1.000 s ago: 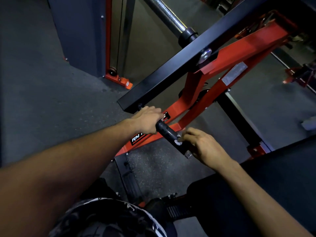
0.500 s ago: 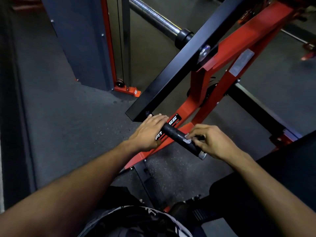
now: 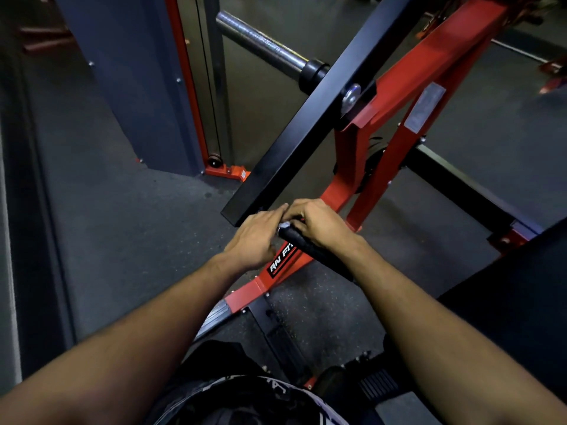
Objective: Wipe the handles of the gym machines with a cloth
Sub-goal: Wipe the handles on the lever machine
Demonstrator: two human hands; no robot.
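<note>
Now both hands meet at the upper end of the black handle (image 3: pixel 310 244) of the red machine frame (image 3: pixel 395 124). The right hand (image 3: pixel 322 223) lies over the handle from above, its fingers curled down around the grip, knuckles up. A small pale piece, which seems to be the cloth (image 3: pixel 283 224), shows just at the tips of these fingers, between the two hands; it is mostly hidden, so I cannot tell how much of it there is or which hand really holds it. The left hand (image 3: pixel 256 237) is just beside the right one and touches it at the fingertips. Its fingers are stretched forward and close together, and they point toward the end of the handle and the pale piece. Whether they pinch it or only rest against it cannot be seen.

Under the right palm the handle runs down and toward the right forearm, and there it disappears. Directly beyond the fingertips of both hands is the lower end of a black square beam (image 3: pixel 306 118), which goes up and away to the right. Below the left fingers the red frame carries a black label (image 3: pixel 283 260) with white letters. Far beyond the fingers a chrome bar (image 3: pixel 260 46) with a black collar meets the beam. The dark rubber floor (image 3: pixel 122 225) lies under everything, to the left of the left hand.
</note>
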